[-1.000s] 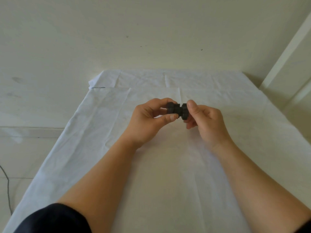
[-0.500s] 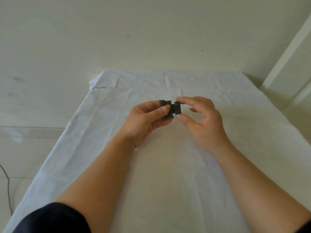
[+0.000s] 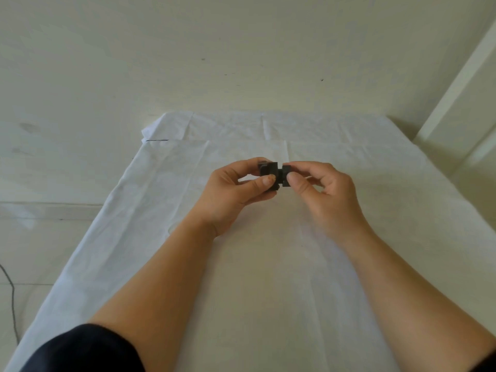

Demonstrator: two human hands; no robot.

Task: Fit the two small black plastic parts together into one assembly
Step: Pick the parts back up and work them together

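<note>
While the two parts are held up off the cloth: the step in hand is judged to be the final push that seats one piece in the other.
Left hand (image 3: 236, 189): it is clamped on the left black part (image 3: 269, 171), thumb on the near face and fingers curled behind the far face.
Right hand (image 3: 324, 191): it is clamped on the right black part (image 3: 286, 175), pinched between thumb tip and forefinger.
Place of the parts: both are carried between the fingertips of the two hands, above the white cloth (image 3: 255, 291) that covers the tabletop, and neither rests on it.
Relation of the parts: they are seen side by side and touching at a narrow neck between the thumbs; whether they are fully seated cannot be told.
Alignment: the mating faces are best kept square to each other, so that the push is sent straight along the line from one thumb to the other.
Force: a steady squeeze is judged better than a jerk, since small plastic lugs are likely to bind when tilted.
Grip: the thumbs are best kept clear of the joint, so that it is not blocked and skin is not pinched.
Check: the seam is best looked at from the side of the fingers once the push is made.
Risk: a slip is judged likely to drop a part onto the cloth below the hands.
</note>
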